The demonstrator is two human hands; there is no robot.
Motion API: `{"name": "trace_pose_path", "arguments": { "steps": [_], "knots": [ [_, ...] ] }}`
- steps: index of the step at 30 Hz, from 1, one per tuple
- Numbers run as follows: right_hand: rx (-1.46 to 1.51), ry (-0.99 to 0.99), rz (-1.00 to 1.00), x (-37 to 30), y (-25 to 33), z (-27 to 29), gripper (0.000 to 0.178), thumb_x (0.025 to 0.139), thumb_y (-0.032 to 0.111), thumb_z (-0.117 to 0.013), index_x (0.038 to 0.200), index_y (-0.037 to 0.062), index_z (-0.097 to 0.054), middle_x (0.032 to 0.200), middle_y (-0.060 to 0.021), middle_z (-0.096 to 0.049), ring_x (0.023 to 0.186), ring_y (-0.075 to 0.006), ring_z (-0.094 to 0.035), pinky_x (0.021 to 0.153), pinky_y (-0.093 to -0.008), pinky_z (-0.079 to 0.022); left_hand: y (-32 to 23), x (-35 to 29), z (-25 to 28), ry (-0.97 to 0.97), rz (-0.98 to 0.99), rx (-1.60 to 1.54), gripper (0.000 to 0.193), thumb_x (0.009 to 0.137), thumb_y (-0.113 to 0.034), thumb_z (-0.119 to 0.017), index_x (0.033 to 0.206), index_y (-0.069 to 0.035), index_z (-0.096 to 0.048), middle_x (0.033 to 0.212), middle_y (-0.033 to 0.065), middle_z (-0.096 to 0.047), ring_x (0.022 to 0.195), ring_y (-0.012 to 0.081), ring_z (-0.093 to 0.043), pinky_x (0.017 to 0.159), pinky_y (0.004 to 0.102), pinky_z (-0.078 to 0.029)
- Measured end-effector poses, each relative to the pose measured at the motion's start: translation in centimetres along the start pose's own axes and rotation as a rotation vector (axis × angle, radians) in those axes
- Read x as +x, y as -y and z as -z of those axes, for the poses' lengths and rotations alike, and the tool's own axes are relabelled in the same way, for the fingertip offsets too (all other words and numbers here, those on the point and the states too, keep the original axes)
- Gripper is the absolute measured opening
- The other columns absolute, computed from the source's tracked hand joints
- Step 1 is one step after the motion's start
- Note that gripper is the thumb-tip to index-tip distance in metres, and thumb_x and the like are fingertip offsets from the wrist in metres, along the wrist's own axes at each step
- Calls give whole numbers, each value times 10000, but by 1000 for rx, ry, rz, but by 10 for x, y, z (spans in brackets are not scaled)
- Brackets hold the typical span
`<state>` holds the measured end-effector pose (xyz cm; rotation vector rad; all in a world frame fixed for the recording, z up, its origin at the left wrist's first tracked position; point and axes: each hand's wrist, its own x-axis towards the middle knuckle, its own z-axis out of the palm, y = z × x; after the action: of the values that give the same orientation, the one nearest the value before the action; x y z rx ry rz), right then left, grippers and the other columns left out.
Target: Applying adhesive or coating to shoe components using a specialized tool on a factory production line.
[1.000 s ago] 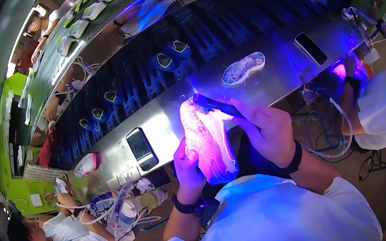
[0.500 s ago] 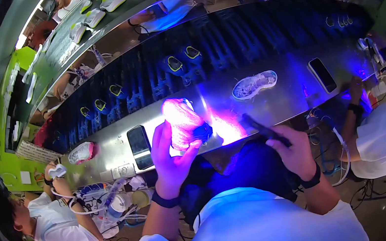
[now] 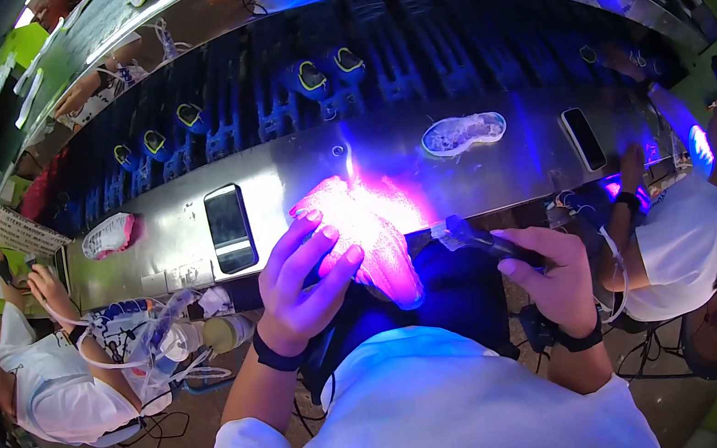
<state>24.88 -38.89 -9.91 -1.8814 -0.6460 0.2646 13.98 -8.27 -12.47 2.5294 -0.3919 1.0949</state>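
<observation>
A pinkish shoe upper (image 3: 388, 266), lit brightly by violet light, hangs over the table's near edge with one end pointing toward me. My left hand (image 3: 297, 279) grips it from the left, fingers spread across its side. Glare washes out the upper's far part. To the right, my right hand (image 3: 556, 273) is closed round the dark handle of a brush (image 3: 486, 242). The brush head points left toward the upper, with a small gap between them. Beyond it on the metal table lies a pale shoe sole (image 3: 464, 134).
Phones lie left (image 3: 230, 229) and right (image 3: 585, 139) on the metal table (image 3: 294, 164). A pink-and-white shoe (image 3: 110, 236) is at far left. Behind runs a dark conveyor (image 3: 246, 92) carrying several shoes. Co-workers sit on both sides, with tubes and containers (image 3: 226, 333) near the left one.
My left hand has turned the shoe upper, so its end now points down toward me. The brush's head now shows more clearly beside it. The whole view has shifted slightly.
</observation>
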Motion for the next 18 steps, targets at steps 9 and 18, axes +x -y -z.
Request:
{"name": "trace_pose_path", "arguments": {
  "steps": [9, 18],
  "knots": [
    [-23, 99, 110, 13, 44, -16, 421, 791, 7, -813, 1204, 50, -743, 827, -88, -685, 724, -156, -627, 670, -271, -488, -3, -15, 24, -50, -124, 19, 377, 783, -59, -796, 1139, -182, -765, 1225, 98, -618, 1170, 369, -640, 997, 511, -595],
    [-34, 111, 68, 20, 40, -16, 412, 751, -26, -797, 1157, 22, -754, 834, -80, -704, 738, -152, -648, 673, -272, -475, 13, 2, 28, -38, -338, 37, 358, 824, -146, -794, 1175, -206, -762, 1208, 90, -623, 1174, 329, -642, 1046, 520, -570]
  ]
}}
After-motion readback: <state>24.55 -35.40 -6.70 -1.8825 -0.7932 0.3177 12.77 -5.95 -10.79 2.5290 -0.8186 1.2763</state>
